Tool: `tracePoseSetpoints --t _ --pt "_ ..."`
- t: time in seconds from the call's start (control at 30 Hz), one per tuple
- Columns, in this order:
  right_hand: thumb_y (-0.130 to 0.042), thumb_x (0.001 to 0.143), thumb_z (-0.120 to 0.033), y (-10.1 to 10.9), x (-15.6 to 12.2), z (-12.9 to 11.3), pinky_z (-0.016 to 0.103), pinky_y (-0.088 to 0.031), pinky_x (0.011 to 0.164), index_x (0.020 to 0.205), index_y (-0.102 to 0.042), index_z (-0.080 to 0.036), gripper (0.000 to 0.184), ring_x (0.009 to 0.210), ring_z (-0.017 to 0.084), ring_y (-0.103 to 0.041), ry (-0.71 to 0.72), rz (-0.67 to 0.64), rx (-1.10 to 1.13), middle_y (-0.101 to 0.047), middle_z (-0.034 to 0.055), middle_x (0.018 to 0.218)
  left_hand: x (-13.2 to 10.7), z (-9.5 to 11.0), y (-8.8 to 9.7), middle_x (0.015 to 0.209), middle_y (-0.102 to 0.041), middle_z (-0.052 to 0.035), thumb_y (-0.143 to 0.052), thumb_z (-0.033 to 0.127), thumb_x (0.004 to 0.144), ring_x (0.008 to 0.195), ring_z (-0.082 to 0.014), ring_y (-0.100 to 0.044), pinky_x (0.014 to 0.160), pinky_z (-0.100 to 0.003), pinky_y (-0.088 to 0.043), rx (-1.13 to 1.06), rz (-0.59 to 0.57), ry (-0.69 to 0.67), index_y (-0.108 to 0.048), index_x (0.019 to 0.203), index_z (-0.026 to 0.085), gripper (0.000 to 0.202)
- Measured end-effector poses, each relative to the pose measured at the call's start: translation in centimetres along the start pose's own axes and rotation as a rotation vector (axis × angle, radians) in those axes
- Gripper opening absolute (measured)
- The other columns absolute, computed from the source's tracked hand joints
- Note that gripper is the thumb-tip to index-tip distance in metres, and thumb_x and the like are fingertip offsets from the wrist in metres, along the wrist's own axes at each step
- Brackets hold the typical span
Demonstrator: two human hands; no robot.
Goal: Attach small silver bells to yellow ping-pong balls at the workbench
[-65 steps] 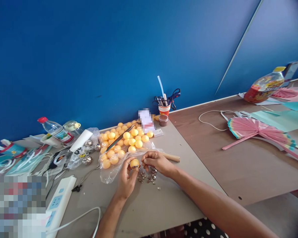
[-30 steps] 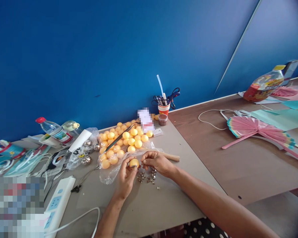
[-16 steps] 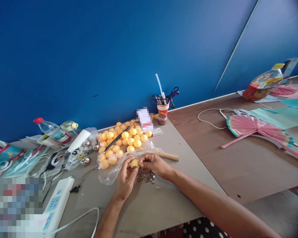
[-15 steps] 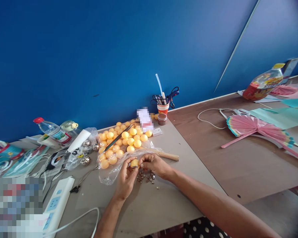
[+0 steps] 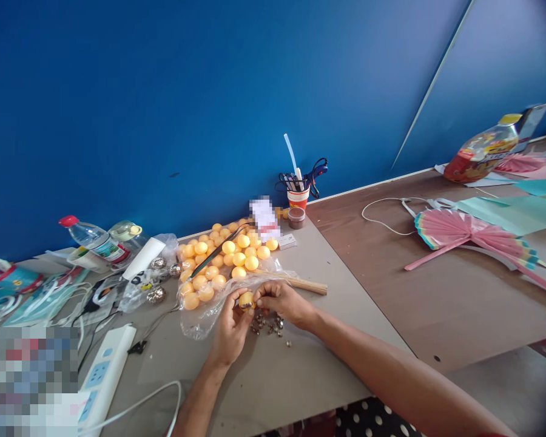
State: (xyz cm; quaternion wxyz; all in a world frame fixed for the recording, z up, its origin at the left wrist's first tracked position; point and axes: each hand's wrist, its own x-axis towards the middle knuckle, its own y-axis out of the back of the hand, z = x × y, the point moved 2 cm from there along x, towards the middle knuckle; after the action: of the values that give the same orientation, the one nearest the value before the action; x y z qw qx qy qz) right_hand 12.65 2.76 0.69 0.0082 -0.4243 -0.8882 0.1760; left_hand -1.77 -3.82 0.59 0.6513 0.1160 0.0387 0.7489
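My left hand (image 5: pixel 231 325) grips a small orange ball (image 5: pixel 245 299) between thumb and fingers, just above the grey table. My right hand (image 5: pixel 286 301) is pinched at the ball's right side; what its fingertips hold is too small to make out. Under both hands lies a scatter of small metal pieces (image 5: pixel 269 323). Just behind them is a clear plastic bag (image 5: pixel 195 320) and a heap of several more orange balls (image 5: pixel 222 258).
A white power strip (image 5: pixel 101 379) with cables lies at front left. Water bottles (image 5: pixel 95 238), silver bells (image 5: pixel 157 295) and teal packets are at left. A cup of scissors and pens (image 5: pixel 299 193) stands by the blue wall. A wooden stick (image 5: pixel 307 285), pink paper fans (image 5: pixel 464 233) and a snack bag (image 5: pixel 480 150) are to the right.
My right hand has closed in onto the ball held by my left hand. The view has drifted slightly; nothing else on the table moved.
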Motion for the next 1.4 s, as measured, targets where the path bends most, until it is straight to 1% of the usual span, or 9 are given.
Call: tracePoseSetpoints --t 0.27,0.5,0.7,0.83,1.03,1.13,1.3,1.4 --pt "-0.071 0.068 -0.029 0.0 0.0 0.1 0.021 -0.033 0.049 0.069 -0.062 -0.017 0.015 0.052 0.009 -0.045 0.000 -0.003 -0.025 -0.054 -0.0041 0.056 0.0 -0.7 0.3 0.117 -0.064 -0.0121 -0.066 0.043 0.080 0.111 -0.0282 -0.060 0.091 -0.040 -0.050 0.034 0.023 0.021 -0.057 0.116 0.019 0.044" --pt "-0.067 0.068 -0.024 0.0 0.0 0.2 0.021 -0.032 0.048 0.069 -0.062 -0.018 0.007 0.050 0.009 -0.044 -0.008 0.001 -0.039 -0.055 -0.0044 0.054 -0.1 -1.1 0.4 0.115 -0.066 -0.0129 -0.067 0.042 0.080 0.105 -0.0280 -0.064 0.088 -0.042 -0.052 0.033 0.028 0.026 -0.058 0.116 0.019 0.044" --pt "-0.070 0.069 -0.027 0.0 0.0 0.1 0.022 -0.033 0.051 0.067 -0.062 -0.018 0.013 0.052 0.009 -0.044 0.019 -0.029 -0.003 -0.055 -0.0043 0.056 -0.1 -1.1 0.4 0.118 -0.065 -0.0130 -0.067 0.044 0.080 0.109 -0.0279 -0.062 0.087 -0.039 -0.053 0.029 0.029 0.042 -0.056 0.117 0.018 0.046" --pt "-0.072 0.070 -0.030 0.0 -0.1 0.1 0.023 -0.035 0.052 0.068 -0.061 -0.018 0.016 0.052 0.009 -0.043 0.011 -0.039 -0.007 -0.052 -0.0046 0.055 -0.1 -1.1 0.4 0.119 -0.064 -0.0128 -0.068 0.044 0.080 0.110 -0.0278 -0.062 0.088 -0.039 -0.052 0.026 0.027 0.039 -0.057 0.117 0.019 0.046" --pt "-0.071 0.068 -0.031 0.0 -0.1 0.1 0.022 -0.034 0.050 0.068 -0.060 -0.018 0.018 0.050 0.009 -0.043 -0.001 -0.044 0.007 -0.052 -0.0051 0.054 -0.1 -1.3 0.5 0.118 -0.065 -0.0128 -0.067 0.043 0.080 0.110 -0.0283 -0.062 0.087 -0.039 -0.052 0.040 0.013 0.031 -0.057 0.118 0.018 0.046" --pt "-0.070 0.069 -0.028 0.0 -0.1 0.1 0.022 -0.033 0.049 0.069 -0.060 -0.018 0.014 0.051 0.009 -0.044 0.001 -0.028 -0.032 -0.053 -0.0048 0.055 -0.1 -1.4 0.6 0.117 -0.065 -0.0128 -0.069 0.043 0.079 0.107 -0.0283 -0.063 0.088 -0.040 -0.052 0.055 0.028 0.019 -0.058 0.117 0.019 0.046" --pt "-0.062 0.072 -0.018 -0.2 -0.2 -0.2 0.021 -0.033 0.048 0.069 -0.060 -0.017 0.004 0.049 0.009 -0.044 -0.007 0.004 -0.123 -0.054 -0.0043 0.055 -0.2 -1.5 0.6 0.112 -0.067 -0.0127 -0.068 0.042 0.080 0.104 -0.0278 -0.064 0.087 -0.040 -0.053 0.055 0.030 0.014 -0.058 0.117 0.019 0.045" --pt "-0.057 0.073 -0.013 -0.2 -0.2 -0.3 0.021 -0.033 0.048 0.069 -0.060 -0.017 0.006 0.049 0.008 -0.044 -0.029 0.012 -0.159 -0.054 -0.0045 0.055 -0.3 -1.7 0.5 0.114 -0.066 -0.0133 -0.066 0.042 0.081 0.104 -0.0276 -0.064 0.086 -0.040 -0.053 0.063 0.019 0.021 -0.056 0.118 0.017 0.045"
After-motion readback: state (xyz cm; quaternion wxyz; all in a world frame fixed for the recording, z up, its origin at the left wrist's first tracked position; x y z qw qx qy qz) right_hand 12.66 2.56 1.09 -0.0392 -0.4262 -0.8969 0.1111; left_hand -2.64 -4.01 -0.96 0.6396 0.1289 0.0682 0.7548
